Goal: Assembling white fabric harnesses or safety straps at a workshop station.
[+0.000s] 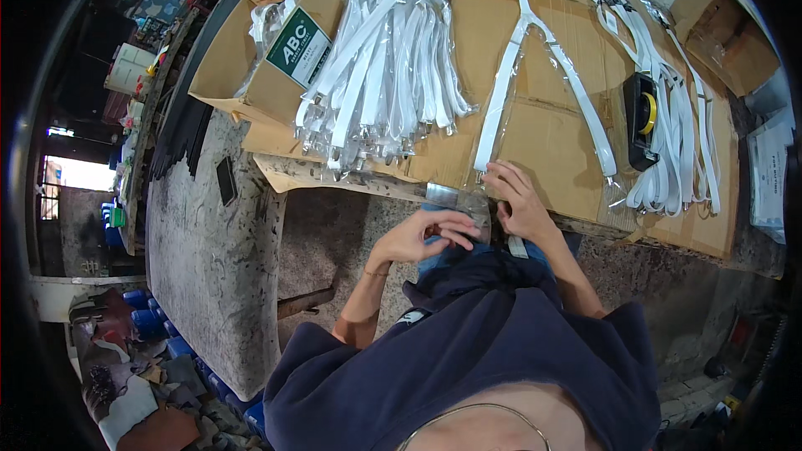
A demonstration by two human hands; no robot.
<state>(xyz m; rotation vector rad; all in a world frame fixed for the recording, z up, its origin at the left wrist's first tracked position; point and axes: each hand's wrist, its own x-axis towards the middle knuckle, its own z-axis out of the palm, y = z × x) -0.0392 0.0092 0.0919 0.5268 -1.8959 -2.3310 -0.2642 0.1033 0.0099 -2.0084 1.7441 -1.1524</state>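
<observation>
A pair of white Y-shaped suspenders [500,93] in a clear plastic sleeve lies spread on flattened cardboard [543,129]. The joined end points away from me, and both straps run toward me. My right hand [521,203] rests at the table's front edge, fingertips at the lower end of the left strap, thumb apart from them. To its left, my left hand [428,235] hovers over my lap with loosely bent, separated fingers. Its fingertips are beside clear film hanging at the edge; whether they touch it I cannot tell.
A thick pile of wrapped white suspenders [384,67] lies left, beside an open carton [221,75] with a green label. On the right are loose white straps [664,134], a black-and-yellow tool [642,121] and another carton [727,33]. A phone [226,181] lies on the left table.
</observation>
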